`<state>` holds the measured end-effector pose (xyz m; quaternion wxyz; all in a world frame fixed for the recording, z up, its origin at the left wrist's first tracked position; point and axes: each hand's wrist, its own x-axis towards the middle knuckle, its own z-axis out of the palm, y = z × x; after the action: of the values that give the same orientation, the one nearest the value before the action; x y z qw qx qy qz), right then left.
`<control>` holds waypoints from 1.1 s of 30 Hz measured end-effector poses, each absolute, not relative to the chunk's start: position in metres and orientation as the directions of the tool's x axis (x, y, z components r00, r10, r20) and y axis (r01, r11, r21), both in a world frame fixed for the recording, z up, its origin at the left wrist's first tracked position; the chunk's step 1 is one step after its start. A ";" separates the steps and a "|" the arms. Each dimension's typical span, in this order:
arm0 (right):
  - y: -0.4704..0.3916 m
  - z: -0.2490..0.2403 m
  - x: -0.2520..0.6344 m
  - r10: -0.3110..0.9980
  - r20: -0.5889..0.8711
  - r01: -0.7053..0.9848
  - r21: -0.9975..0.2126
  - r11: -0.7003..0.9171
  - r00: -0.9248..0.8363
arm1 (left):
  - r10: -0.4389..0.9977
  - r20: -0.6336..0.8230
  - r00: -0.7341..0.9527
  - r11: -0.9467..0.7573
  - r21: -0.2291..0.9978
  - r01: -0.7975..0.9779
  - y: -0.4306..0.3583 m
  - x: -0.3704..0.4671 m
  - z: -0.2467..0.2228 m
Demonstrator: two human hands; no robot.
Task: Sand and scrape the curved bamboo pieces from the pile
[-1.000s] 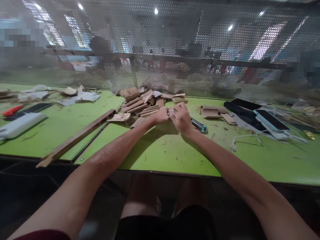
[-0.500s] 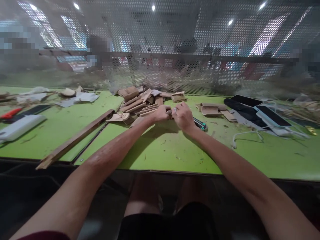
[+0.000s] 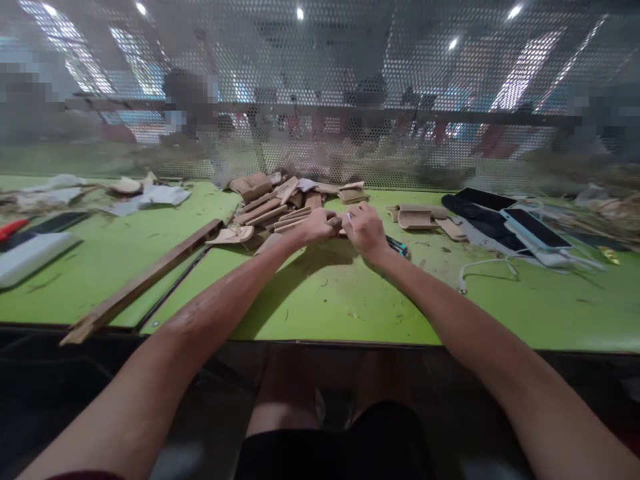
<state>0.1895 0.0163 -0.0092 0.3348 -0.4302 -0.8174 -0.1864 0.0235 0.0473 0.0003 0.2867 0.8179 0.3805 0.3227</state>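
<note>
My left hand (image 3: 320,227) is closed at the front edge of a pile of split bamboo pieces (image 3: 263,193), its fingers around a small brown bamboo piece (image 3: 335,221). Right beside it, my right hand (image 3: 367,230) has its fingers bent and pressed together against the end of that piece. A small whitish bit shows at the right fingers; what it is I cannot make out. A green and black utility knife (image 3: 399,247) lies by my right wrist, partly hidden behind it.
A long wooden strip (image 3: 145,280) lies on the green table (image 3: 325,313) at the left, near a white box-like object (image 3: 37,257). Curved bamboo pieces (image 3: 415,217), phones (image 3: 537,228) and a white cable (image 3: 487,262) lie at the right. A perforated screen (image 3: 320,147) stands behind.
The whole view has shifted slightly left. Both hands stay close together at the bamboo piece, with only a slight change in the fingers.
</note>
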 end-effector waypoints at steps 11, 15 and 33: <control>0.021 -0.013 0.192 0.526 0.752 0.797 0.000 0.604 -0.398 | 0.817 0.292 0.497 -0.518 0.751 0.410 0.046 0.025 0.001; 0.018 -0.013 0.190 0.497 0.760 0.799 0.049 0.600 -0.419 | 0.794 0.329 0.510 -0.556 0.733 0.392 0.045 0.025 0.003; 0.018 -0.008 0.188 0.510 0.729 0.730 -0.019 0.683 -0.457 | 0.782 0.341 0.521 -0.585 0.690 0.427 0.051 0.025 -0.001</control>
<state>0.1882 0.0180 -0.0081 0.3677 -0.3689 -0.8403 -0.1501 0.0253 0.0510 -0.0006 0.2726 0.8285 0.3649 0.3259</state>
